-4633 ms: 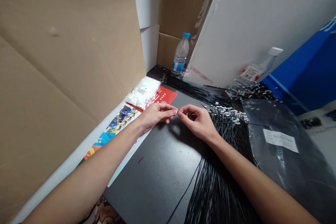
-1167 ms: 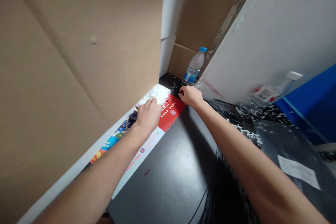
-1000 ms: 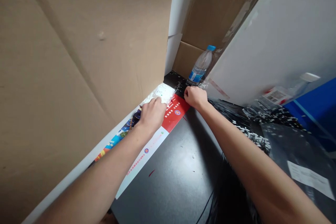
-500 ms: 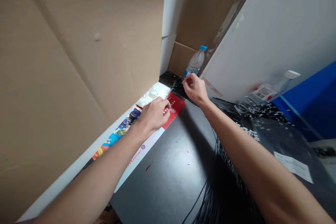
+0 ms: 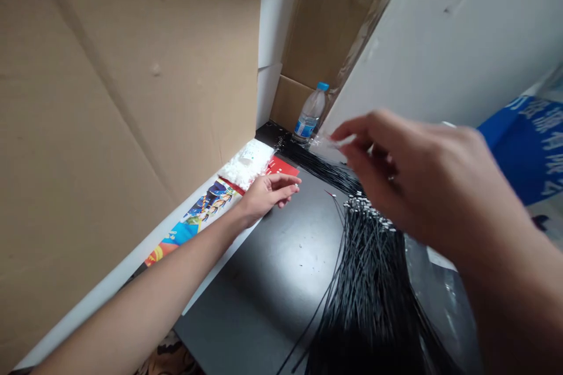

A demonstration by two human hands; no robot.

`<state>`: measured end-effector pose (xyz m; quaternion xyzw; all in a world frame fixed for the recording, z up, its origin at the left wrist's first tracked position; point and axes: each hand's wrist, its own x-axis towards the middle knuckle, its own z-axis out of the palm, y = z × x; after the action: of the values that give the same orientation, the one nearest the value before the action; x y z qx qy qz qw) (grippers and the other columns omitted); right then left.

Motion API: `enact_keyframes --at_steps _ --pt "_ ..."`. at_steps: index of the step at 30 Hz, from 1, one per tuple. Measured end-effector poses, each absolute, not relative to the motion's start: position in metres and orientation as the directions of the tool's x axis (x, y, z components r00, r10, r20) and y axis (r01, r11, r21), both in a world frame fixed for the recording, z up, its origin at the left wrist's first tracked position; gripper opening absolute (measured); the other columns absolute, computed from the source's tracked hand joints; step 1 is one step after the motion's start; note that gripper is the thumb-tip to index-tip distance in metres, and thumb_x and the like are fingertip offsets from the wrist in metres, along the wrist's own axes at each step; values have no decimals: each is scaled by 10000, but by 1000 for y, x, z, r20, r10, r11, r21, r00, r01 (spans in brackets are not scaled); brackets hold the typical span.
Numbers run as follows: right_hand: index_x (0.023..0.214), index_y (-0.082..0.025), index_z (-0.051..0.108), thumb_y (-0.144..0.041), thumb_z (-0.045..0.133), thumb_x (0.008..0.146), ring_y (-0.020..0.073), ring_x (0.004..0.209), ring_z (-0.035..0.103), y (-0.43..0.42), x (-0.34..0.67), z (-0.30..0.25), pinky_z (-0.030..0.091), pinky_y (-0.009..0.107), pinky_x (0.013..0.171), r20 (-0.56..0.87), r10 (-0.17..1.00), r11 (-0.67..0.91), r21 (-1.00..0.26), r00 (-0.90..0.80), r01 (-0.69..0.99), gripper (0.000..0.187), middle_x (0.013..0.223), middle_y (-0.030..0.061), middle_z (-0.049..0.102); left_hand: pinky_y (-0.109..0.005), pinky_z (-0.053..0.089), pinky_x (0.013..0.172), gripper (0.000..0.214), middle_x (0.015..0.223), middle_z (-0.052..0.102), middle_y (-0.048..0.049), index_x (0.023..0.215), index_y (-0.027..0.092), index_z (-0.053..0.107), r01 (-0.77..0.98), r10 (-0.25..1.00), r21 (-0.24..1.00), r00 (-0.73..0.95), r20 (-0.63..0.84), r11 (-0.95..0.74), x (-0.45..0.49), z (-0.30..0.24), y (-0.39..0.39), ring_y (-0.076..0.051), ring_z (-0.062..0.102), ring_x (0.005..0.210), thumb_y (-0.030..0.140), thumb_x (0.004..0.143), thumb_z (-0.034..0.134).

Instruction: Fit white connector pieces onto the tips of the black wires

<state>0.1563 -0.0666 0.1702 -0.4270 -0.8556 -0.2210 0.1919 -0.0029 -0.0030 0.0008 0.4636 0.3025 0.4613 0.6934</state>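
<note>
My left hand [image 5: 268, 196] is over the red end of a printed sheet [image 5: 285, 169], thumb and fingertips pinched, with a tiny white piece [image 5: 297, 186] showing at the tips. My right hand [image 5: 409, 170] is raised close to the camera, blurred, its thumb and index finger pinched together; whatever lies between them I cannot make out. Below the right hand spreads a thick bundle of thin black cords [image 5: 369, 281] with small white tips. Beside the left hand rests a clear bag of small white pieces [image 5: 250, 163].
A water bottle [image 5: 310, 114] with a blue cap stands at the back corner, near more black cords [image 5: 325, 170]. A large cardboard panel [image 5: 132, 99] walls the left. The dark tabletop [image 5: 264, 281] carries small scraps. Clear plastic [image 5: 435, 281] lies at the right.
My right hand has pulled back from near the bottle toward the camera and to the right. My left hand has moved slightly right and turned. The view has shifted, showing more of the cord bundle.
</note>
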Motion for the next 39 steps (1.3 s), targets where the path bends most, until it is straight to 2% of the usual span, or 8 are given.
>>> enact_keyframes --at_steps 2,3,6,9,13,21,29,39 --pt "1126 -207 597 -313 384 970 182 660 615 -75 163 148 423 319 603 452 713 533 147 -536 833 284 882 71 694 -235 354 558 274 833 624 -50 933 107 691 -410 916 895 401 5 175 -1 -1 -4 -68 475 618 223 699 773" --pt "1153 -204 589 -302 399 958 185 675 628 -75 166 136 430 314 606 414 768 512 61 -488 857 289 904 75 699 -232 356 561 284 840 629 -50 926 105 692 -430 913 882 408 1 191 0 -1 -5 -67 482 622 225 686 787" --pt "1131 -188 598 -224 441 916 153 671 629 -66 173 98 447 275 607 260 876 472 -290 -406 832 270 866 48 704 -225 366 568 322 842 646 -47 926 102 683 -461 893 855 449 -6 237 3 -1 -8 -63 499 619 257 677 813" --pt "1070 -183 635 -267 489 906 142 732 636 -56 175 69 462 248 606 161 931 355 -604 -327 714 235 880 45 701 -215 367 550 342 808 644 -34 924 100 667 -454 871 853 491 -3 258 5 -1 -10 -69 526 622 288 683 820" --pt "972 -147 640 -397 570 866 151 753 623 -50 176 47 462 241 598 126 971 221 -795 -203 565 280 868 74 684 -211 381 534 275 787 648 -31 925 107 650 -420 862 864 507 -32 278 7 -2 -10 -80 553 628 239 724 782" --pt "848 -138 627 -504 599 829 127 630 506 -44 180 27 388 238 551 132 985 172 -823 -112 541 368 703 40 595 -307 520 757 167 805 687 -69 865 66 719 -432 919 860 382 -98 272 7 -1 -10 -125 628 722 143 722 757" --pt "847 -144 617 -492 599 842 122 640 497 -44 180 21 392 237 579 192 977 212 -846 -92 489 349 728 38 593 -269 519 664 147 809 665 -58 927 57 714 -338 927 917 367 -79 212 8 1 -11 -82 590 601 151 863 621" --pt "858 -129 640 -481 609 824 119 641 502 -42 180 14 383 227 553 178 980 198 -846 -88 494 354 738 44 609 -246 504 607 113 725 664 -27 977 68 572 -220 927 959 366 -88 178 11 5 -13 -85 604 569 58 865 572"
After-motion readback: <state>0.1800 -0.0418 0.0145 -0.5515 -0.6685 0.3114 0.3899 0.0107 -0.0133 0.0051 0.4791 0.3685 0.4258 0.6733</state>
